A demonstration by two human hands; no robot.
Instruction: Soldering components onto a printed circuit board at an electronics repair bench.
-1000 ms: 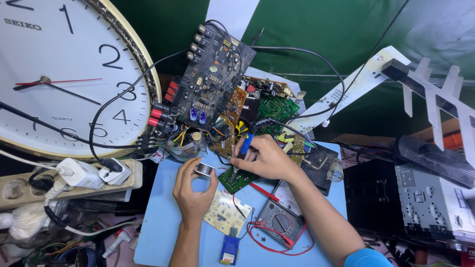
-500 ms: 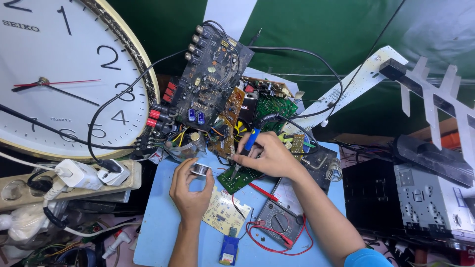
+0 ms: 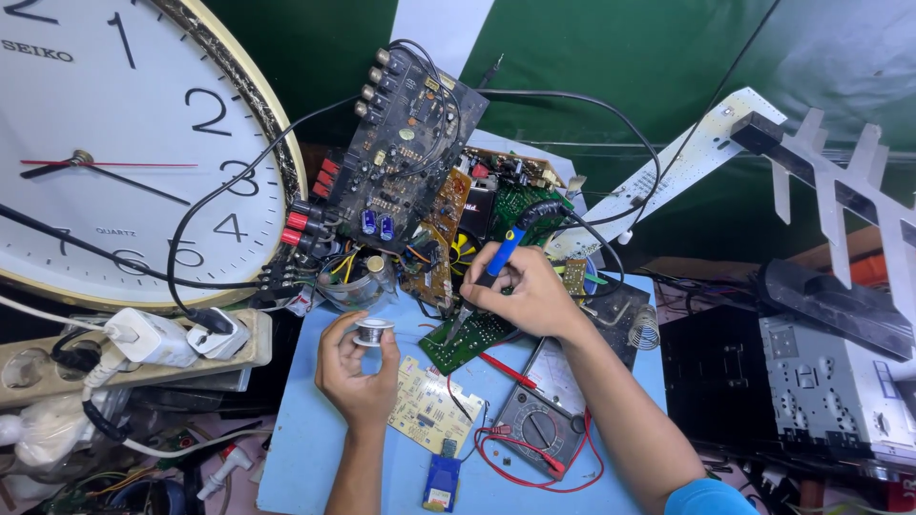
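Right hand (image 3: 530,296) lowered blue-handled soldering iron (image 3: 504,250) onto green board (image 3: 469,336).

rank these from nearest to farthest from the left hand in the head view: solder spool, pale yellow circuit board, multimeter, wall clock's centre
1. solder spool, held in the left hand
2. pale yellow circuit board, just right of the hand
3. multimeter, further right on the blue mat
4. wall clock, its centre far up-left

Left hand (image 3: 355,370) raised from lower edge, forearm near vertical, fingers curled, thumb and fingertips pinched together. Right hand (image 3: 520,291) reached in from lower right, forearm bare, slanted up-left, fingers closed in pen-like grip, knuckles up; fingertips hidden, probably pressed together.
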